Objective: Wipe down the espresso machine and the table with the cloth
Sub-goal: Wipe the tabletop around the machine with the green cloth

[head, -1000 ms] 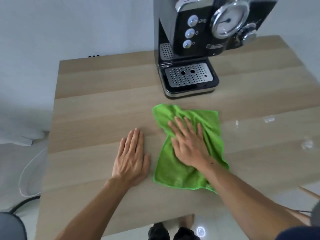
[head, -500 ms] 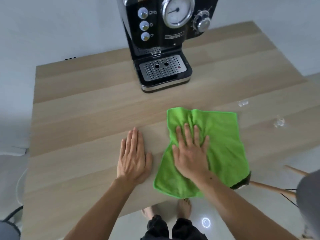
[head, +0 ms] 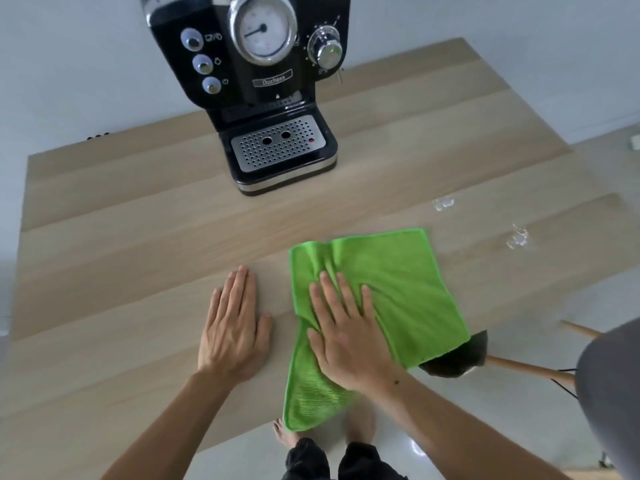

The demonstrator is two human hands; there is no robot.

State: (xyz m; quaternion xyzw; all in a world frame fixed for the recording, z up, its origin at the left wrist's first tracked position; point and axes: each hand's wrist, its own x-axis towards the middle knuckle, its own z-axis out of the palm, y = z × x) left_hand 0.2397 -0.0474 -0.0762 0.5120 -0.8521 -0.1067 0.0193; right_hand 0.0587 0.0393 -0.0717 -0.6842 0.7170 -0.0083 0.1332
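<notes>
**Flat palm on the cloth**

The right hand (head: 346,344) presses flat on the green cloth (head: 408,299), fingers (head: 332,299) spread and straight (no pinch). The cloth's near corners overhang the table (head: 121,237) edge. The left hand (head: 233,330) lies flat, fingers together, on bare wood beside it. Farther back stands the espresso machine (head: 263,98).

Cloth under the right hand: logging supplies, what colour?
Bright green cloth, clearest in the head view.

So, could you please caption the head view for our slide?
Right hand flat on green cloth, left hand bracing on table.
</notes>
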